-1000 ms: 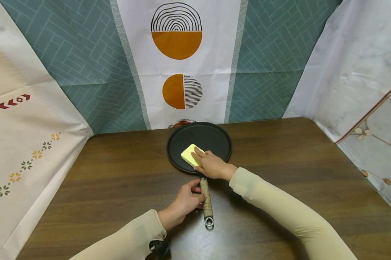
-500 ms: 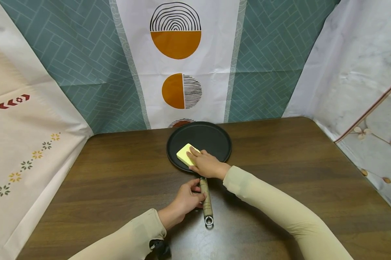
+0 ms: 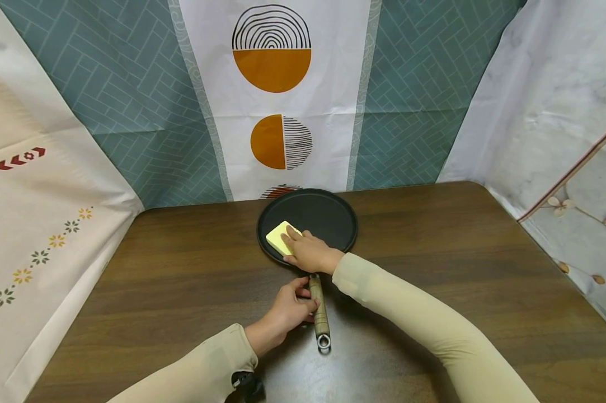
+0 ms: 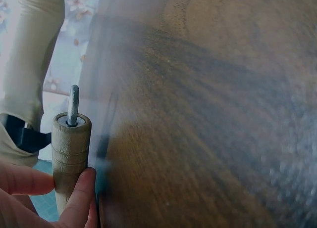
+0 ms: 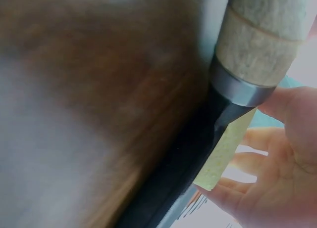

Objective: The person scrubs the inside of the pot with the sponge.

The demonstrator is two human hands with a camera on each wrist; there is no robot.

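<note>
A black, shallow round frying pan (image 3: 328, 215) lies near the back of the wooden table, its wooden handle (image 3: 320, 319) pointing toward me. My left hand (image 3: 289, 308) pinches that handle between thumb and fingers; in the left wrist view the handle (image 4: 72, 144) ends in a metal hanging ring. Over the left part of the pan, my right hand (image 3: 310, 252) holds a pale yellow sponge (image 3: 278, 238) against the cooking surface, fingers spread over its top and thumb at its near edge. From the right wrist, the sponge (image 5: 225, 156) shows just past the pan's rim.
The dark wooden table (image 3: 182, 268) reaches out on both sides of the pan. A patterned cloth (image 3: 277, 106) hangs right behind its back edge, close to the pan. More cloths hang at left (image 3: 56, 224) and right (image 3: 549, 140). A black wrist strap (image 3: 246, 386) sits on the left sleeve.
My right hand has slid the sponge leftward across the pan, from near the middle to the left rim. My left hand and the handle have stayed in place.
</note>
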